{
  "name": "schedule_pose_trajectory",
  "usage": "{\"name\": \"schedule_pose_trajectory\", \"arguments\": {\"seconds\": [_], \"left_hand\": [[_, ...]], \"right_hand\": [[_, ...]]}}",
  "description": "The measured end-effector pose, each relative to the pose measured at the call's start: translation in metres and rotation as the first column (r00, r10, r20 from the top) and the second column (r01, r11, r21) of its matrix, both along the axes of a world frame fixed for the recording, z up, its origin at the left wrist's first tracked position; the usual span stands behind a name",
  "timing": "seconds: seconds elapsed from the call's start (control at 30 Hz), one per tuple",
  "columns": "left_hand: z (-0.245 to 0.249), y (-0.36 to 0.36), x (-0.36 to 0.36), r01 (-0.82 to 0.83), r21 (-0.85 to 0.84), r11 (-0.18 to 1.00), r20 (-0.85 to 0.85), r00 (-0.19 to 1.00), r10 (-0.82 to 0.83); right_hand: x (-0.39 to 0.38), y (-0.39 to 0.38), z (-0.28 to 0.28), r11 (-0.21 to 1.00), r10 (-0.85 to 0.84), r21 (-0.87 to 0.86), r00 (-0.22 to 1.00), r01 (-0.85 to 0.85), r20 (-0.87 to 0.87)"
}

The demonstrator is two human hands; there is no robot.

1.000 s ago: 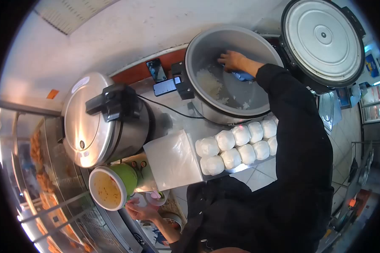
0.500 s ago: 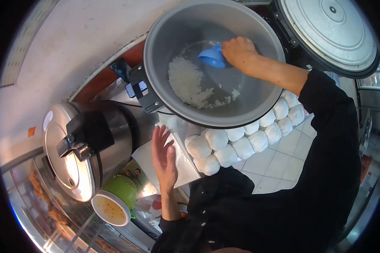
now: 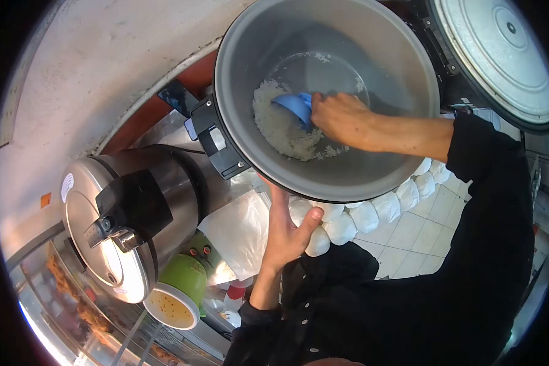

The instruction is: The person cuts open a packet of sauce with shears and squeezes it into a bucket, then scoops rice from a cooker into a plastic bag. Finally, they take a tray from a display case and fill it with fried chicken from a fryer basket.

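Observation:
My right hand [image 3: 341,121] reaches into a large grey cooker pot [image 3: 326,192], its fingers closed on the handle of a blue plastic cup [image 3: 294,108]. The cup is tilted, its rim against the white cooked rice [image 3: 280,135] heaped on the pot's left side. Stray grains stick to the pot floor. My left hand [image 3: 285,235] is at the pot's near outer side, thumb spread away and fingertips hidden behind the rim; nothing shows in its grasp. Beside and behind it, rows of white round bundles [image 3: 365,216] run along the pot's near side.
A closed steel cooker [image 3: 183,189] stands at left. Near it are a green container [image 3: 186,274] with yellowish liquid, scissors [image 3: 200,251] and clear plastic sheets [image 3: 241,229]. The pot's raised lid [image 3: 500,61] is at upper right; a phone [image 3: 178,97] lies by the wall.
My right hand has moved the blue cup left and down into the rice. My left hand has moved right and up to the pot's side. The view has shifted slightly.

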State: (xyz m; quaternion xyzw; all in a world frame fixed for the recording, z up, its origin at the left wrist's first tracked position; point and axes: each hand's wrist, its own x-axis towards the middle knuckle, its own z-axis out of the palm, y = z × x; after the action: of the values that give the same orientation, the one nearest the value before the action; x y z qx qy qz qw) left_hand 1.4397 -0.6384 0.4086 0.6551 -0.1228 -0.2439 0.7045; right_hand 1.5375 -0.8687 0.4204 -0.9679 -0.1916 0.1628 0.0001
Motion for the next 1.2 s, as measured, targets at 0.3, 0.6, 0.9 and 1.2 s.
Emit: {"name": "schedule_pose_trajectory", "arguments": {"seconds": [0.3, 0.6, 0.9, 1.2], "left_hand": [[-0.001, -0.001, 0.000, -0.024, -0.034, 0.999, -0.017, 1.000, 0.024], [0.000, 0.001, 0.004, 0.006, -0.042, 0.999, -0.012, 1.000, -0.006], [-0.001, 0.002, 0.000, -0.013, -0.031, 0.999, -0.054, 0.998, 0.012], [0.013, 0.019, 0.007, 0.003, 0.043, 0.999, -0.022, 1.000, -0.003]], "right_hand": [[-0.013, 0.019, 0.021, 0.976, 0.001, 0.204, 0.939, 0.074, -0.344], [-0.017, 0.027, 0.052, 0.975, -0.009, 0.197, 0.902, 0.104, -0.432], [0.010, 0.008, 0.086, 0.983, 0.140, 0.166, 0.888, -0.074, -0.437], [0.035, -0.065, 0.087, 0.976, -0.053, 0.136, 0.789, 0.171, -0.612]]}}
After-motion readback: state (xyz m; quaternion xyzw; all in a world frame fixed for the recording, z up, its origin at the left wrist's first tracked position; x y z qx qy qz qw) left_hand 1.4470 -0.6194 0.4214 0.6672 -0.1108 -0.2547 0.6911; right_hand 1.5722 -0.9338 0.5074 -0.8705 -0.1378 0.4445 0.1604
